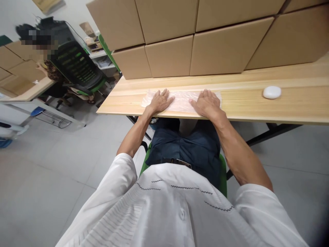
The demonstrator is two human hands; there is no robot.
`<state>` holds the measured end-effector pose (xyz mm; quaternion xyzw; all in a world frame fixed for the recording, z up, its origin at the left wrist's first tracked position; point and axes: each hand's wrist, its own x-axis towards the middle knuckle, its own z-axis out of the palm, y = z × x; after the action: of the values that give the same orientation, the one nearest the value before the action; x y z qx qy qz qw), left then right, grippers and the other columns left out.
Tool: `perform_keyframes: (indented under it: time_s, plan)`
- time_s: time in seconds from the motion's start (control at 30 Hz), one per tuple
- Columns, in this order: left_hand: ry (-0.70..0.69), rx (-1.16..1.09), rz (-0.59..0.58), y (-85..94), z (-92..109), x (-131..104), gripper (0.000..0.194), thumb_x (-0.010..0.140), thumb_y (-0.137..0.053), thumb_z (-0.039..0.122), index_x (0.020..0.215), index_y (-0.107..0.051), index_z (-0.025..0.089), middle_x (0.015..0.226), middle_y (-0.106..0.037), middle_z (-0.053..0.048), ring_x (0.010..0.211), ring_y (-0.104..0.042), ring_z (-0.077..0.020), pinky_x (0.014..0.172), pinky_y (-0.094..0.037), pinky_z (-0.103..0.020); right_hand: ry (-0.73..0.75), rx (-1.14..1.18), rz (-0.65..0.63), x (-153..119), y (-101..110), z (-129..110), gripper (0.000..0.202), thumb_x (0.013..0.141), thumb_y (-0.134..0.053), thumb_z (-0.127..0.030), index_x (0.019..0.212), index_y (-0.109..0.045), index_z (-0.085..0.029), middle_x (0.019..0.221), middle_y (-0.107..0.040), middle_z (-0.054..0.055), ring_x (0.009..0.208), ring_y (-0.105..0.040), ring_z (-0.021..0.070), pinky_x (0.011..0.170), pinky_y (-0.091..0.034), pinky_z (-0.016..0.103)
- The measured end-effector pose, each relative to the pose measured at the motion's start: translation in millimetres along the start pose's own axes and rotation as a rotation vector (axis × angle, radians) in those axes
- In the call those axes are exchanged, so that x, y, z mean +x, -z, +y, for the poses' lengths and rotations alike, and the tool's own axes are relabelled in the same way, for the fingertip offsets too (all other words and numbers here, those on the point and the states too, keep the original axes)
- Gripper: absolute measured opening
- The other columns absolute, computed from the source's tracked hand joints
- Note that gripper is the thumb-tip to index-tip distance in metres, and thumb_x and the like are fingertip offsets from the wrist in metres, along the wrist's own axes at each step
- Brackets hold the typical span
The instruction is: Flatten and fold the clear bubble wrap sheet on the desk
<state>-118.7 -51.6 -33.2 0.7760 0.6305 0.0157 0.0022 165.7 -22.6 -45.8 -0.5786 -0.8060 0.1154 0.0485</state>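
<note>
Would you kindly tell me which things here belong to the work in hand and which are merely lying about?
In hand:
- clear plastic sheet, flat on the wooden table
- left hand and right hand, pressed on it

Lying about:
- white oval object
- stacked cardboard boxes
- black office chair

The worktop [257,103] is pale wood, smooth and matt. On it lies a thin, clear plastic bag [182,99], faintly glossy. Behind the bag stand matt brown cardboard boxes [216,55]; right of it, a smooth white plastic mouse [271,92].
</note>
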Motion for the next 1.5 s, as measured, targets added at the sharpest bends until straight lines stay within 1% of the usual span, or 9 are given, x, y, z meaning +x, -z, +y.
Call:
perform_keyframes:
  time_s: [0.13,0.33,0.57,0.9,1.1,1.2,1.33,1.4,1.5]
  plan:
    - [0.058,-0.019,-0.035,2.2,-4.5,-2.7,0.076,0.133,-0.031,0.058,0.191,-0.056,0.015,0.205,-0.050,-0.022,0.201,-0.032,-0.0393,0.166,-0.020,-0.066,-0.011,-0.039,-0.008,-3.6,1.2,5.6,0.105,0.130,-0.026,-0.065,0.198,-0.028,0.015,0.209,-0.025,0.039,0.200,-0.024,0.0487,0.162,-0.023,0.065]
    - [0.113,-0.031,-0.036,3.6,-11.5,-6.3,0.077,0.133,-0.036,0.057,0.196,-0.049,0.016,0.206,-0.047,-0.024,0.201,-0.032,-0.0409,0.166,-0.019,-0.068,-0.007,-0.022,0.032,-10.7,2.2,12.5,0.104,0.128,-0.031,-0.064,0.195,-0.033,0.015,0.205,-0.033,0.042,0.197,-0.031,0.0509,0.160,-0.026,0.065]
    - [0.281,-0.021,-0.051,8.5,-9.7,-14.0,0.091,0.132,-0.035,0.066,0.199,-0.041,0.005,0.212,-0.033,-0.027,0.199,-0.032,-0.0507,0.163,-0.025,-0.062,-0.020,-0.078,0.044,-20.6,7.4,14.2,0.103,0.129,-0.026,-0.063,0.194,-0.034,0.017,0.204,-0.037,0.043,0.196,-0.035,0.0485,0.159,-0.028,0.061]
    - [0.320,-0.037,-0.034,7.0,-1.8,-13.9,0.102,0.129,-0.033,0.072,0.196,-0.042,-0.004,0.210,-0.034,-0.032,0.198,-0.034,-0.0498,0.164,-0.026,-0.059,-0.040,-0.087,0.056,-11.5,-4.6,24.6,0.102,0.128,-0.029,-0.066,0.195,-0.038,0.011,0.200,-0.043,0.043,0.193,-0.038,0.0499,0.155,-0.032,0.065]
    - [0.342,-0.043,-0.036,10.6,1.8,-15.3,0.108,0.127,-0.034,0.077,0.195,-0.042,-0.007,0.209,-0.036,-0.033,0.198,-0.035,-0.0469,0.164,-0.028,-0.054,-0.059,-0.085,0.045,-7.7,-7.9,28.2,0.106,0.127,-0.028,-0.068,0.191,-0.041,0.015,0.197,-0.044,0.045,0.192,-0.039,0.0513,0.157,-0.030,0.062]
    - [0.356,-0.038,-0.046,12.8,2.9,-18.0,0.111,0.127,-0.035,0.077,0.195,-0.040,-0.010,0.209,-0.034,-0.034,0.199,-0.034,-0.0466,0.164,-0.025,-0.054,-0.041,-0.072,0.060,-6.9,-9.4,29.8,0.106,0.125,-0.030,-0.069,0.191,-0.043,0.013,0.197,-0.045,0.046,0.191,-0.041,0.0533,0.156,-0.032,0.067]
    - [0.334,-0.043,-0.022,9.9,1.4,-19.6,0.106,0.127,-0.035,0.072,0.197,-0.037,-0.007,0.211,-0.032,-0.032,0.201,-0.028,-0.0473,0.167,-0.017,-0.058,-0.031,-0.045,0.083,-12.9,-8.3,28.7,0.105,0.124,-0.030,-0.069,0.192,-0.043,0.011,0.198,-0.044,0.045,0.191,-0.041,0.0539,0.154,-0.034,0.071]
    - [0.277,-0.079,0.030,6.6,5.5,-12.7,0.100,0.128,-0.038,0.070,0.201,-0.036,0.001,0.213,-0.030,-0.027,0.203,-0.021,-0.0474,0.168,-0.012,-0.061,-0.035,-0.034,0.078,-16.7,-5.9,26.4,0.107,0.126,-0.028,-0.069,0.192,-0.040,0.014,0.199,-0.041,0.047,0.193,-0.037,0.0545,0.156,-0.031,0.071]
    - [0.159,-0.172,0.074,1.9,31.8,12.4,0.094,0.128,-0.042,0.071,0.204,-0.035,0.016,0.215,-0.032,-0.017,0.204,-0.013,-0.0479,0.167,-0.006,-0.068,-0.030,-0.036,0.075,-17.6,-3.6,23.4,0.111,0.128,-0.023,-0.073,0.194,-0.035,0.016,0.201,-0.036,0.048,0.194,-0.033,0.0559,0.156,-0.028,0.074]
